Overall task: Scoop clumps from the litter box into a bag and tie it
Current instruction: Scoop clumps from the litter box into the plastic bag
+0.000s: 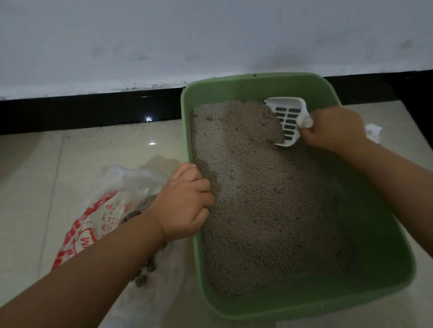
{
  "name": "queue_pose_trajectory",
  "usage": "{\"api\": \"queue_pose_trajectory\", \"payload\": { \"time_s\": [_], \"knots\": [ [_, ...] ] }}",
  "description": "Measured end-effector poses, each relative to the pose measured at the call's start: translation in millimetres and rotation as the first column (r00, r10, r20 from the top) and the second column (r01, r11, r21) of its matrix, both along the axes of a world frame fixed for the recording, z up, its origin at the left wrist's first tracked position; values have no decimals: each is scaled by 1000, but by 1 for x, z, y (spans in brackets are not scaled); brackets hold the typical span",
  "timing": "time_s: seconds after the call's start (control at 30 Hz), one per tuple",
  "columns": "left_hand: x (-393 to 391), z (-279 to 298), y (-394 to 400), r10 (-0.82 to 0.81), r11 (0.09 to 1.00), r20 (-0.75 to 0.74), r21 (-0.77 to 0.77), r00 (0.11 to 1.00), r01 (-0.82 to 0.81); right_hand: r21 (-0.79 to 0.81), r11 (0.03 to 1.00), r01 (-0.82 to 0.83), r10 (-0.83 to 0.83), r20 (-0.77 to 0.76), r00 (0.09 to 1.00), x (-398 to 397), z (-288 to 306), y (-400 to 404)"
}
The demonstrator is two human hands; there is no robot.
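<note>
Right grip (334, 128) clutching scoop (287, 118) in litter box (379, 230), far corner

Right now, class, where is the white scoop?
In the head view, the white scoop is in the far right corner of the green litter box, its edge dug into the grey litter, held by the right hand.

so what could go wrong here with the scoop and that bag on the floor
1. The bag lies slumped on the floor, mouth loose, with clumps already near its edge; more could roll out.
2. The scoop must cross the box to reach it, so litter may drop on the tiles.
3. The right hand grips the scoop through tissue, which might slip.
</note>
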State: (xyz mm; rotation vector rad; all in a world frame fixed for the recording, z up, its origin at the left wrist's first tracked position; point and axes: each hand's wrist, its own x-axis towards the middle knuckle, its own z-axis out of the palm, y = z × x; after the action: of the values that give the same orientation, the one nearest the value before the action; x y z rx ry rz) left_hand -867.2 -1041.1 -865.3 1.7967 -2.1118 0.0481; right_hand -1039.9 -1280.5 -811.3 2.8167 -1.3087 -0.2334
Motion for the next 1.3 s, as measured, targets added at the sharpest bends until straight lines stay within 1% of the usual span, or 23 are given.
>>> {"api": "queue_pose_trajectory", "payload": {
  "time_s": [0.17, 0.27, 0.5, 0.6, 0.73, 0.8, 0.93, 1.1, 1.2, 1.3],
  "knots": [
    [-1, 0, 0, -13, 1000, 14, -11, 1000, 13, 137, 988, -69, 58, 78, 995, 19, -7, 0],
    [-1, 0, -2, -20, 1000, 10, -9, 1000, 20, 186, 979, -85, 65, 114, 991, 40, -15, 8],
    [-3, -3, -4, -25, 1000, -50, -20, 998, 24, 295, 955, -12, -62, 241, 969, 59, -41, 23],
    [-3, -2, -6, -26, 999, -65, -30, 998, 24, 290, 956, -34, -52, 283, 958, 62, -43, 31],
    [-3, -5, -3, -15, 1000, -63, -12, 998, 14, 197, 975, -105, 25, 372, 928, 65, -47, 40],
    [-2, -3, -2, -2, 1000, -51, -6, 999, 1, 184, 974, -134, 47, 411, 910, 66, -50, 41],
    [-2, -1, -1, 4, 1000, -44, 3, 999, -4, 201, 973, -113, 0, 491, 871, 60, -57, 38],
    [-2, -2, 1, 25, 1000, -42, 10, 999, -25, 327, 943, -62, -139, 558, 818, 52, -62, 42],
    [-2, -3, 2, 34, 999, -35, 11, 999, -34, 366, 929, -45, -168, 530, 831, 48, -59, 41],
    [-2, -2, 3, 34, 999, -18, 18, 999, -34, 384, 923, 7, -171, 394, 903, 55, -50, 36]
  ]
}}
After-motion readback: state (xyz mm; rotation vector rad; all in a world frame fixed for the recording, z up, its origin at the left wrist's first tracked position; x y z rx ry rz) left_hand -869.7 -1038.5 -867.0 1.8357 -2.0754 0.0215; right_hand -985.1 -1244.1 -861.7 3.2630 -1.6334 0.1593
